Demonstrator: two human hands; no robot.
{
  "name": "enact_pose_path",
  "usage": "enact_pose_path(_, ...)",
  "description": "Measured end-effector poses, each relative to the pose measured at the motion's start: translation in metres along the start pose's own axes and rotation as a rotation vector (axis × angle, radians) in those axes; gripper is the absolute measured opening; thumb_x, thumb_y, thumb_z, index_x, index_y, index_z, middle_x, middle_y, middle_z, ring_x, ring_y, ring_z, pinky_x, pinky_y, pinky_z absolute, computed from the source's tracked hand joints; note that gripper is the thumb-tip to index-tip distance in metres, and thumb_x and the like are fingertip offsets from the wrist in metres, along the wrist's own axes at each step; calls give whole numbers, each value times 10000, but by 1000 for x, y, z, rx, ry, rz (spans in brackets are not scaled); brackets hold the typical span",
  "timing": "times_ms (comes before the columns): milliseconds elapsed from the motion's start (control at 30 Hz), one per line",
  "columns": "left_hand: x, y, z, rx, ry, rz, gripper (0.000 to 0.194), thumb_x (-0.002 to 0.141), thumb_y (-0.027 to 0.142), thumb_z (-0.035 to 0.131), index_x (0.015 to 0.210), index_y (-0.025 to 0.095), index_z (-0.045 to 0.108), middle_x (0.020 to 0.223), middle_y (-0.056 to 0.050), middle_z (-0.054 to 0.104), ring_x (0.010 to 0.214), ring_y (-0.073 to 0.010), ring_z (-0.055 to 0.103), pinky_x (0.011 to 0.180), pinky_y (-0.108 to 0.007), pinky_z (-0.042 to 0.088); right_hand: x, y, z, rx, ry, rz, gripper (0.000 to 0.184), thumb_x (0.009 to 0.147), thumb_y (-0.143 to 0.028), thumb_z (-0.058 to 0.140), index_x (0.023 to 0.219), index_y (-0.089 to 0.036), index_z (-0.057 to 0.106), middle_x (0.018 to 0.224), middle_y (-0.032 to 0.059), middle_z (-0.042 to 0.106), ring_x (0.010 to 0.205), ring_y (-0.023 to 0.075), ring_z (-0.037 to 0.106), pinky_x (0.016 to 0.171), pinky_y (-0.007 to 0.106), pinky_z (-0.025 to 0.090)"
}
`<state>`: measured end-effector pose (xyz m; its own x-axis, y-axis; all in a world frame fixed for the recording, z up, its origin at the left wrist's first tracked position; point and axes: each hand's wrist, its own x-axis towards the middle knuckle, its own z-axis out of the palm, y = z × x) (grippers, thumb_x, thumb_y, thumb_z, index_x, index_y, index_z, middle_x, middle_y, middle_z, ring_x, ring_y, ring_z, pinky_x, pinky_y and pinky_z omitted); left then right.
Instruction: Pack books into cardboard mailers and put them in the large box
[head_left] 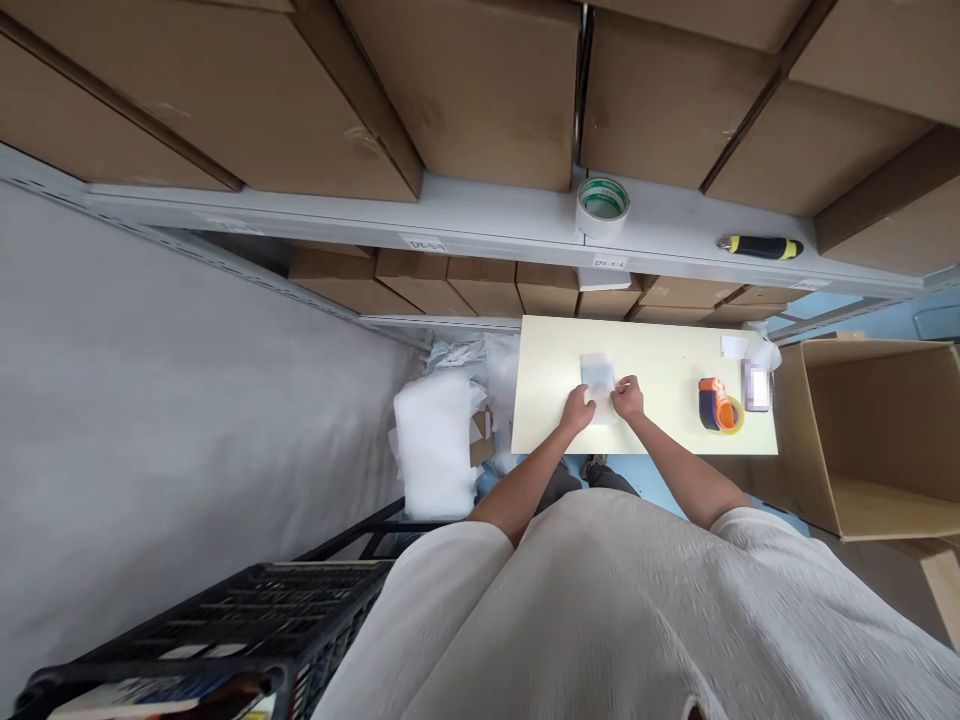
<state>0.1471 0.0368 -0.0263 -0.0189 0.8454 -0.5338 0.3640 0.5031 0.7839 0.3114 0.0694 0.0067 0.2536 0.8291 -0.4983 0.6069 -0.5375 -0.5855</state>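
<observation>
Both arms reach forward over the surface, forearms converging from either side of the torso. Left hand: back of hand uppermost, thumb directed inward; grip closed on the near left corner of a thin translucent packet. Right hand: fingers curled, wrist turned inward; grip pinched at the packet's near right edge. Finer finger detail too small to resolve.

Packet location: left half of the surface, between the two hands. Form: flat, roughly rectangular; pale bluish-white film, outline blurred, contents not legible.

Surface: smooth, cream-coloured rectangular board. Toward its right end, an orange-and-dark tape dispenser with a yellowish ring of tape at its side.

Left of the surface: white foam sheeting, soft, matte, round-cornered. Lower left: black plastic crate, openwork lattice walls. Right: open corrugated carton, brown, hollow side facing the surface.

Grey metal shelf above: row of brown cardboard boxes; at the front edge, a white tape roll with a green-printed core, and a black-and-yellow handled tool.
</observation>
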Motion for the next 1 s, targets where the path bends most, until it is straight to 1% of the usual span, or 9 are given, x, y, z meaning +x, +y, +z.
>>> enact_pose_path(133, 3, -7, -31, 28, 50, 60, 570, 901, 126, 653, 1467, 188, 627, 1549, -166, 629, 1499, -298, 579, 1286, -439, 446, -1, -30, 23, 54, -18, 2, 372, 746, -228, 571, 1104, -302, 507, 877, -17, 725, 914, 251, 716, 866, 369, 555)
enact_pose_path(267, 9, -16, -69, 54, 116, 106, 572, 906, 115, 657, 1469, 209, 615, 1575, -149, 590, 1517, -293, 552, 1308, -429, 424, 4, -64, 54, 136, -36, -9, 339, 728, -224, 588, 1028, -310, 456, 814, -59, 671, 880, 224, 700, 826, 336, 541)
enact_pose_path(367, 12, -22, -98, 129, 151, 158, 561, 920, 106, 637, 1470, 211, 614, 1631, -144, 545, 1572, -293, 495, 1339, -440, 388, 13, -89, 77, 190, -48, -14, 335, 723, -211, 610, 990, -308, 431, 778, -77, 621, 833, 207, 683, 810, 320, 535)
enact_pose_path(467, 14, -26, -122, 221, 144, 190, 556, 937, 103, 617, 1485, 197, 617, 1666, -146, 531, 1605, -290, 462, 1359, -456, 364, 23, -112, 99, 220, -48, -12, 333, 726, -196, 622, 972, -304, 424, 779, -75, 609, 806, 204, 670, 798, 320, 528)
enact_pose_path(533, 17, -27, -134, 271, 119, 204, 568, 947, 110, 617, 1510, 188, 609, 1678, -147, 535, 1612, -287, 458, 1362, -455, 359, 30, -124, 111, 220, -47, -8, 333, 727, -183, 625, 964, -302, 424, 788, -67, 618, 804, 207, 668, 796, 324, 524)
enact_pose_path(633, 21, -28, -144, 345, 72, 208, 599, 959, 126, 623, 1555, 181, 583, 1709, -151, 513, 1629, -286, 436, 1364, -454, 353, 40, -136, 126, 194, -46, -9, 329, 723, -167, 626, 951, -300, 430, 789, -62, 622, 798, 213, 661, 797, 335, 519)
enact_pose_path(767, 23, -29, -147, 405, 30, 182, 611, 980, 154, 614, 1587, 165, 552, 1742, -170, 468, 1649, -296, 402, 1350, -472, 366, 46, -140, 138, 162, -57, -63, 311, 721, -175, 629, 929, -300, 435, 779, -65, 620, 795, 214, 653, 819, 345, 524)
enact_pose_path(933, 15, -26, -149, 466, 122, 178, 646, 998, 185, 584, 1637, 175, 487, 1787, -178, 383, 1673, -339, 336, 1339, -521, 353, 43, -143, 148, 251, -107, -243, 266, 772, -237, 608, 974, -299, 447, 851, -54, 648, 801, 195, 661, 828, 335, 545)
enact_pose_path(1000, 13, -23, -150, 495, 139, 178, 642, 1005, 197, 573, 1640, 181, 479, 1788, -179, 376, 1671, -345, 335, 1334, -524, 349, 43, -144, 148, 262, -111, -265, 263, 785, -247, 603, 989, -299, 444, 855, -49, 645, 793, 194, 662, 813, 329, 551)
